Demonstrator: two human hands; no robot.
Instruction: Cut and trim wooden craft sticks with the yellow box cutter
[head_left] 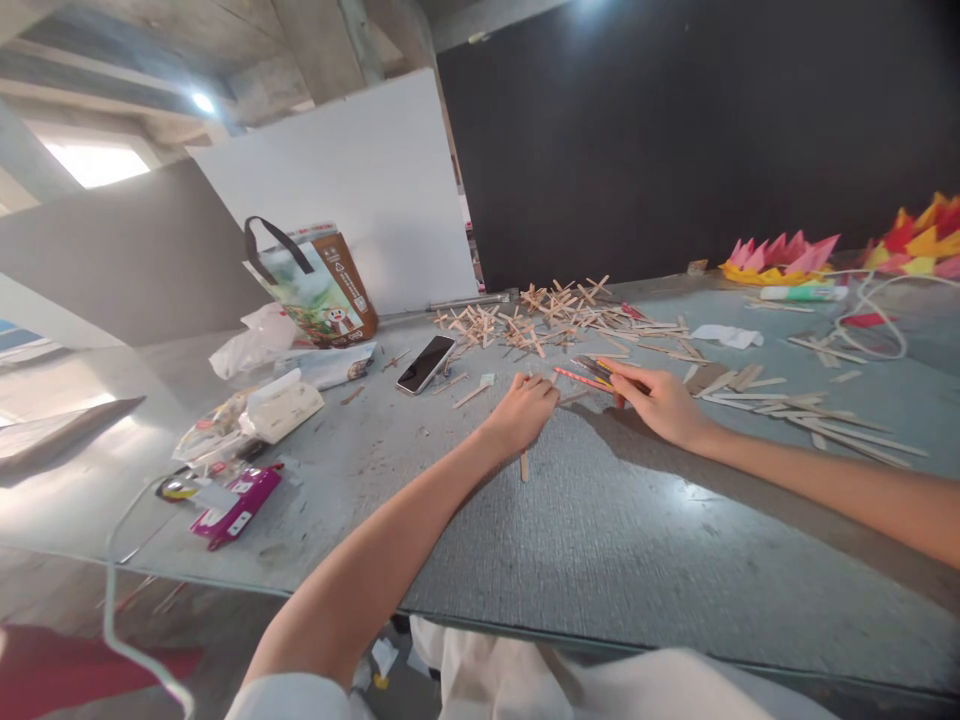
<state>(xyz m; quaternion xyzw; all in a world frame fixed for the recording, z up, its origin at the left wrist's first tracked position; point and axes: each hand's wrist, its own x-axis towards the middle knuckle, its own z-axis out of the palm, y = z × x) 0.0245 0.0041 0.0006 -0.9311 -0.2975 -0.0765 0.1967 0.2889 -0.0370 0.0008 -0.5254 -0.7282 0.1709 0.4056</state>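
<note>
My left hand (525, 408) is closed and low over the table, fingers curled down and mostly hidden from me. A flat wooden stick (524, 467) pokes out beneath it toward me. Just to its right, my right hand (664, 402) grips a yellow-and-black utility knife (602, 370) with its grey end pointing left. A thin red patterned pencil (576, 378) runs beside the knife, also in that hand. Past both hands spreads a loose heap of wooden sticks (547, 318).
Left of the heap lies a phone (426, 364). A carrier bag (319, 285), a tissue pack (281, 408) and a purple packet (238, 507) stand farther left. More sticks (825, 412), a glue stick (804, 293) and folded-paper flowers (780, 258) are right. Boards rise behind.
</note>
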